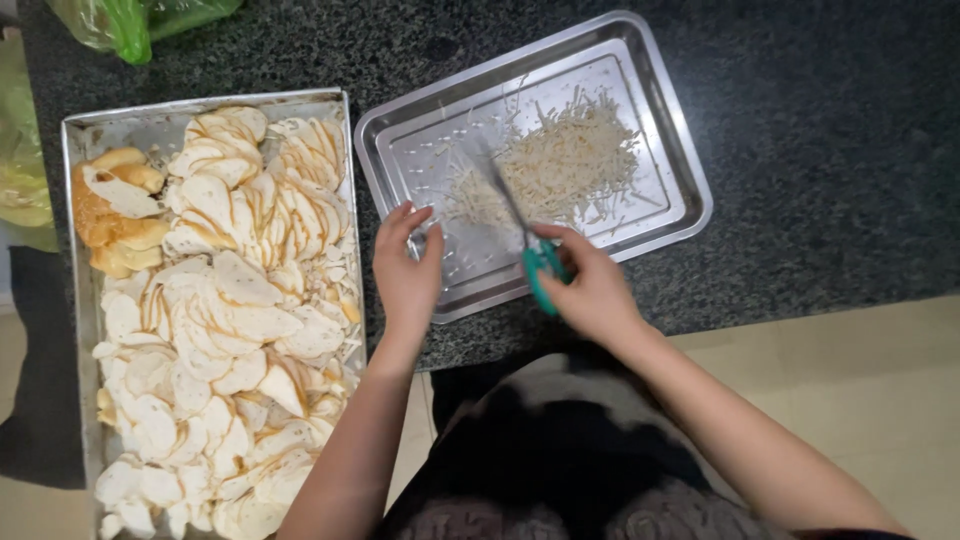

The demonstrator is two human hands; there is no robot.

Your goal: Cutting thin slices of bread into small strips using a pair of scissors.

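I see the scissors [530,240], green-handled, gripped in my right hand [590,290] with the blurred blades reaching out over the pale shredded strips [565,165] heaped in the shiny steel tray [680,150]. My left hand [408,270] hovers over that tray's near-left corner, fingers curled loosely together; whether they pinch anything I cannot tell. Just left, on the dark speckled counter [820,120], a bigger tray [82,250] holds overlapping pale slices [230,330].

Dark counter [820,150] — trays [680,160], perhaps bags [120,20].
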